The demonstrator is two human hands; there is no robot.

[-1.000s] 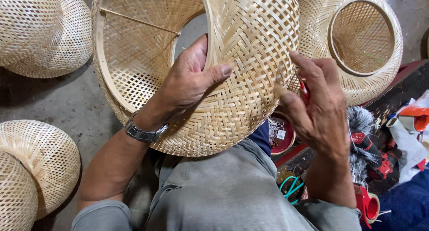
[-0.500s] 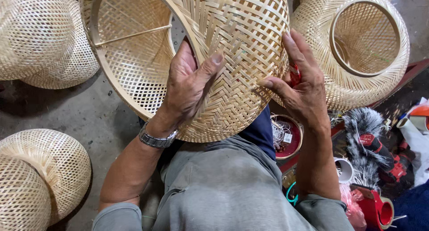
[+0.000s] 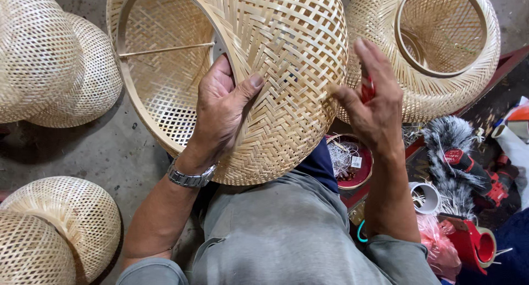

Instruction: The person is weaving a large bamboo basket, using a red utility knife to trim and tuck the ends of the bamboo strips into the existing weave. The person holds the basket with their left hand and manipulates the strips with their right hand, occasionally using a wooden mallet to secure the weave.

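This is a craft workshop for woven bamboo goods. Finished woven domes (image 3: pixel 52 59) pile on the bare concrete floor (image 3: pixel 104 153) at upper and lower left, and at lower right sit a red drill (image 3: pixel 474 172) and tape rolls (image 3: pixel 478 246).

Bare floor (image 3: pixel 99 153) lies open at the left, between the stacked baskets (image 3: pixel 49 53) above and the baskets (image 3: pixel 55 230) below. On the right, a second basket (image 3: pixel 441 48) and crowded tools (image 3: pixel 468 169) block passage.
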